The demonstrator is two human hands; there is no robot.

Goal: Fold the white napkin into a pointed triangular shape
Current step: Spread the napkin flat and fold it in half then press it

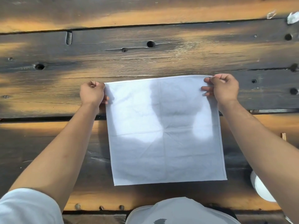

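The white napkin lies spread out as a flat square on the dark wooden plank table. Old crease lines cross at its middle. My left hand pinches the napkin's far left corner with the fingers curled shut. At the far right corner my right hand grips the cloth, thumb on top and fingers partly under the edge. The two near corners rest free on the wood, close to my body.
A white round object sits at the table's near right, partly behind my right forearm. White scraps lie at the far right. The planks have holes, knots and gaps between them.
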